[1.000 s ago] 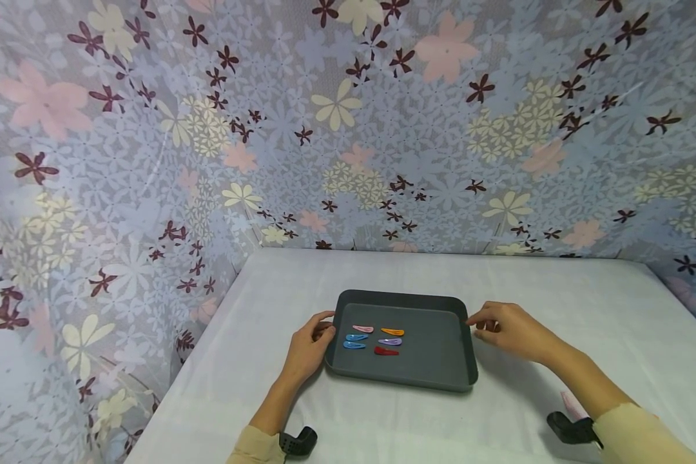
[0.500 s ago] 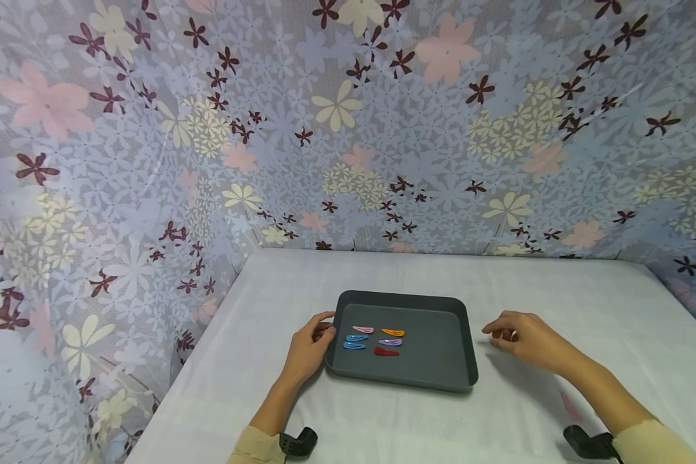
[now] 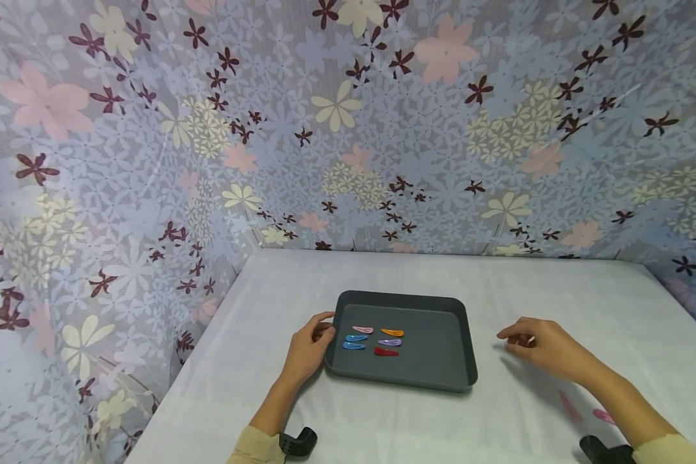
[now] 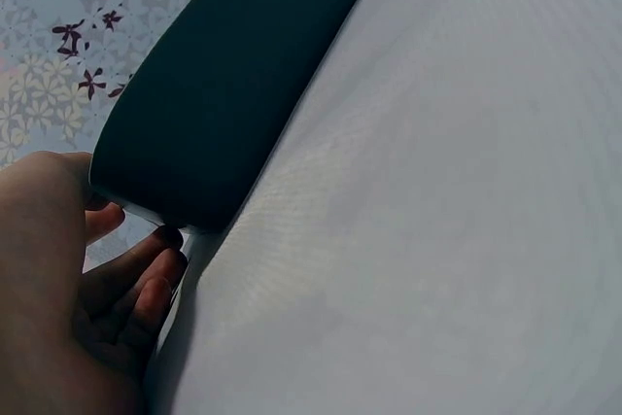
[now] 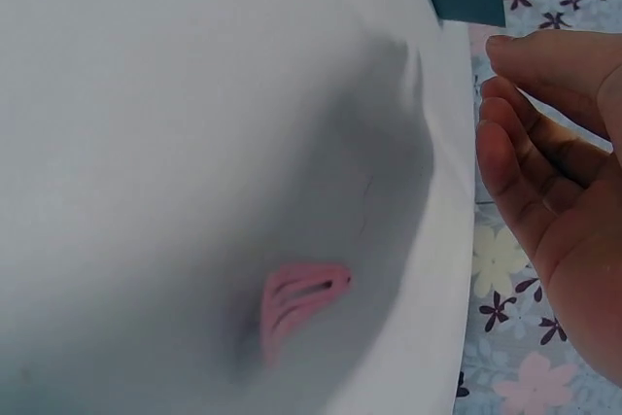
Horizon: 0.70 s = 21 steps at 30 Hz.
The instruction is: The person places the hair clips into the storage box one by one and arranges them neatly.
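My left hand (image 3: 310, 345) is at the left wall of a dark grey tray (image 3: 441, 386), its thumb tip overlapping the rim. In the left wrist view, its bent fingers (image 4: 160, 264) meet the tray's lower corner. Inside the tray lie several snap hair clips: a pink clip (image 3: 363, 329), two blue clips (image 3: 354, 345), an orange clip (image 3: 392, 332), a purple clip (image 3: 390, 342) and a red clip (image 3: 386, 352). My right hand (image 3: 548, 345) hovers over the cloth right of the tray, fingers loosely bent around nothing. Below it shows a bright pink hair clip (image 5: 301, 293).
White cloth (image 3: 383, 425) covers the table, with a floral curtain (image 3: 348, 129) behind and at the sides. A pale pink elongated shape (image 3: 571, 406) lies on the cloth beside my right forearm. Black wrist cameras (image 3: 299, 443) are strapped to both wrists.
My right hand has left the tray's right rim and drawn back to the right and towards me. A pink clip now shows by the right forearm. Tray and left hand stay put.
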Each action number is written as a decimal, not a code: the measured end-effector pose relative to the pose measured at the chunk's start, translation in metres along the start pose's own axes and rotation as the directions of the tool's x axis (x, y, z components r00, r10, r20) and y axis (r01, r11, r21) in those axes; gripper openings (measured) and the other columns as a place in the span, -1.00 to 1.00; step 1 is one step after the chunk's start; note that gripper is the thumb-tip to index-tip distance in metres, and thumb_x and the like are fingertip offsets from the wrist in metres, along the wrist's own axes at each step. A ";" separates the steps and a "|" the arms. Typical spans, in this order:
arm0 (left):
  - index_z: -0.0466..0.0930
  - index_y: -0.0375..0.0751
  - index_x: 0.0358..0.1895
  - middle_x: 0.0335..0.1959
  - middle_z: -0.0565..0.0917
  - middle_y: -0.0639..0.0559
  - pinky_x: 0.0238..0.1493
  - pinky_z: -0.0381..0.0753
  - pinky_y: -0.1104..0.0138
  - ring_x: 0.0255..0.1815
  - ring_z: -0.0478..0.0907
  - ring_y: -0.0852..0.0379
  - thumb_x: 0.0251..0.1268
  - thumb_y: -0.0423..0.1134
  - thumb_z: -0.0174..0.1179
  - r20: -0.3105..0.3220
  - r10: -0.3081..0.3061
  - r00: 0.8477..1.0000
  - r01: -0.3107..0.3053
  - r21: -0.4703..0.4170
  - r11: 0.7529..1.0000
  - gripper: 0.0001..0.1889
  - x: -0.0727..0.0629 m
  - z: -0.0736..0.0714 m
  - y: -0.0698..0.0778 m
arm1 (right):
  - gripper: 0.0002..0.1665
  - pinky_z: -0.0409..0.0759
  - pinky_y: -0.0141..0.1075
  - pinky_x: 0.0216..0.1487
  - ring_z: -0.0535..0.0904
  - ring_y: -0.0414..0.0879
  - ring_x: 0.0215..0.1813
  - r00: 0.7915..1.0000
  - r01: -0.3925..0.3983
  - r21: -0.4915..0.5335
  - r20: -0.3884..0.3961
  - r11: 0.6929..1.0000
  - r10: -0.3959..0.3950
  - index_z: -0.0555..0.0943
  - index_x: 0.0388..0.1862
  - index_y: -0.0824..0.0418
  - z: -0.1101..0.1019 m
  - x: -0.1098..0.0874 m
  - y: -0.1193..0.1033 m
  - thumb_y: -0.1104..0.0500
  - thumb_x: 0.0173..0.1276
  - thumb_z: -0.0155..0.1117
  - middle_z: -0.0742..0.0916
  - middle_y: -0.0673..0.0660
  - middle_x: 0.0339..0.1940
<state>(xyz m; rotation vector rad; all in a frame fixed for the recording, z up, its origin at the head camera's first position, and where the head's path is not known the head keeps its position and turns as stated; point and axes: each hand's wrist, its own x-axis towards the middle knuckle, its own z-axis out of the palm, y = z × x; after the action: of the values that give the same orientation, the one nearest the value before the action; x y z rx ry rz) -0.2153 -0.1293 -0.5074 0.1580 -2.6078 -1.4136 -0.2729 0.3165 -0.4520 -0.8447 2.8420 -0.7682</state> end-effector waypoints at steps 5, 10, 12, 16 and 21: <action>0.50 0.21 0.17 -0.07 0.69 0.12 -0.04 0.49 0.27 -0.16 0.56 0.21 0.31 -0.06 0.09 0.000 0.000 1.000 0.000 -0.007 1.000 -0.64 -0.001 -0.001 0.002 | -0.75 0.52 -0.42 -0.32 0.45 -0.45 -0.36 1.000 -0.016 0.006 0.019 1.000 0.016 0.69 -0.12 0.12 0.000 -0.004 0.004 0.17 0.19 0.34 0.62 -0.15 -0.40; 0.50 0.22 0.17 -0.07 0.69 0.13 -0.05 0.50 0.27 -0.16 0.56 0.23 0.32 -0.06 0.09 0.001 0.007 1.000 -0.007 -0.004 1.000 -0.64 0.000 -0.001 0.001 | -0.75 0.52 -0.42 -0.33 0.46 -0.46 -0.37 0.999 -0.044 0.006 0.026 0.999 0.044 0.70 -0.12 0.11 0.002 -0.008 0.006 0.14 0.19 0.34 0.62 -0.16 -0.41; 0.49 0.23 0.17 -0.07 0.69 0.13 -0.04 0.50 0.28 -0.16 0.56 0.23 0.32 -0.05 0.09 0.001 0.006 1.000 -0.006 -0.004 1.000 -0.65 0.000 -0.001 0.000 | -0.74 0.52 -0.42 -0.34 0.46 -0.45 -0.37 0.998 -0.051 0.008 0.031 0.999 0.051 0.69 -0.12 0.11 0.002 -0.011 0.007 0.13 0.19 0.34 0.62 -0.15 -0.41; 0.49 0.21 0.18 -0.06 0.69 0.12 -0.02 0.50 0.27 -0.14 0.57 0.22 0.32 -0.06 0.09 0.005 0.012 1.000 -0.012 -0.003 1.000 -0.64 0.000 -0.001 0.000 | -0.73 0.52 -0.42 -0.34 0.47 -0.45 -0.36 0.996 -0.077 0.014 0.045 0.997 0.076 0.69 -0.12 0.10 0.003 -0.017 0.009 0.11 0.19 0.34 0.62 -0.14 -0.41; 0.49 0.18 0.19 -0.06 0.69 0.12 -0.02 0.51 0.27 -0.13 0.57 0.21 0.32 -0.08 0.10 0.006 0.013 1.000 -0.013 -0.015 1.000 -0.63 -0.001 -0.001 -0.001 | -0.72 0.52 -0.42 -0.32 0.48 -0.45 -0.35 0.992 -0.113 0.020 0.054 0.993 0.112 0.67 -0.09 0.05 0.003 -0.022 0.012 0.06 0.20 0.33 0.62 -0.12 -0.39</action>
<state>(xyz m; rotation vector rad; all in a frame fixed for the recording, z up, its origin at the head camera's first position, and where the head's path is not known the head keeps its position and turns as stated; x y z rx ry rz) -0.2144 -0.1309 -0.5075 0.1350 -2.5982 -1.4308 -0.2594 0.3355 -0.4615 -0.6838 2.8008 -0.7513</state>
